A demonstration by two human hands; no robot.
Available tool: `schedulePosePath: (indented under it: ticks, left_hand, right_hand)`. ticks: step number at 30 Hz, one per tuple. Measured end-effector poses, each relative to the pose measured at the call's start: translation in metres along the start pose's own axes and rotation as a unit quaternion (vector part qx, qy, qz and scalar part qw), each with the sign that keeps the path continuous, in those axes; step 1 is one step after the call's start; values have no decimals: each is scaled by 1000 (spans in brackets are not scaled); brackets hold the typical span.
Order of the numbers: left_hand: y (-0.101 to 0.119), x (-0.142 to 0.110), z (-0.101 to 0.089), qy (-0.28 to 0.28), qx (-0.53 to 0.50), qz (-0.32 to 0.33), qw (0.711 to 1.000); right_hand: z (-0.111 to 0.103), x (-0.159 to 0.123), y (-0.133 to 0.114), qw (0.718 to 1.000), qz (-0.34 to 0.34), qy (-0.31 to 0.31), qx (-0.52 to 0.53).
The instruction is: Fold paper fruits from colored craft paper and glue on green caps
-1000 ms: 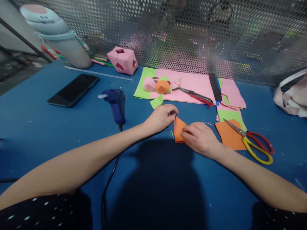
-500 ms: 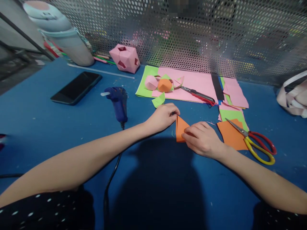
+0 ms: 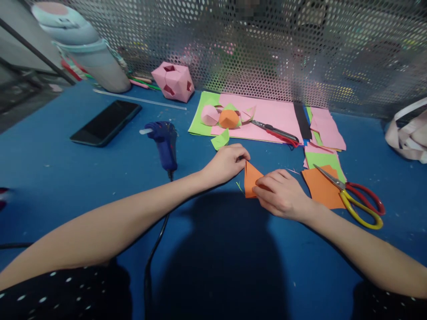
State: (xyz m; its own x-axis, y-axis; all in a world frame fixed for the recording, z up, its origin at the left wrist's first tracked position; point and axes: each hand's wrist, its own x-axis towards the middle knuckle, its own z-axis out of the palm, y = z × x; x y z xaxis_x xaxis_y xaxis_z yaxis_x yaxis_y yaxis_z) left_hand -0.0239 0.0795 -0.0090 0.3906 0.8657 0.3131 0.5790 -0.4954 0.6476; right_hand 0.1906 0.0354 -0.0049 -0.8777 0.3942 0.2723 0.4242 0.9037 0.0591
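Observation:
A folded piece of orange paper (image 3: 251, 181) lies on the blue table between my hands. My left hand (image 3: 230, 161) pinches its upper corner, with the fingers curled together. From the lower right, my right hand (image 3: 282, 193) grips the opposite side, its fingers covering that edge. Just beyond my left hand sits a small folded green paper piece (image 3: 220, 140). Tiny green scraps (image 3: 239, 186) lie to the left of the orange fold. To the right of my right hand, orange paper sheets (image 3: 320, 189) are partly under scissors (image 3: 353, 200) with red and yellow handles.
A blue glue gun (image 3: 165, 146) and its cord lie left of my left hand. Farther left are a phone (image 3: 106, 123) and a bottle (image 3: 90, 53). A pink paper polyhedron (image 3: 175, 82), paper sheets (image 3: 273, 113) and a utility knife (image 3: 275, 131) lie before the perforated metal screen (image 3: 213, 53).
My hands stay in nearly the same place on the orange paper. The fold looks slightly flatter, and the green scraps beside it show more clearly.

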Motion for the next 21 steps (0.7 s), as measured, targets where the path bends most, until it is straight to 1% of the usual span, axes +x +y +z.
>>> schedulePosePath:
  ticks: [5, 21]
  left_hand:
    - [1, 0, 0, 0, 0, -3, 1000]
    - [3, 0, 0, 1, 3, 4, 1000]
  right_hand:
    - [1, 0, 1, 1000, -3, -6, -2]
    - [2, 1, 1, 1000, -9, 11, -3]
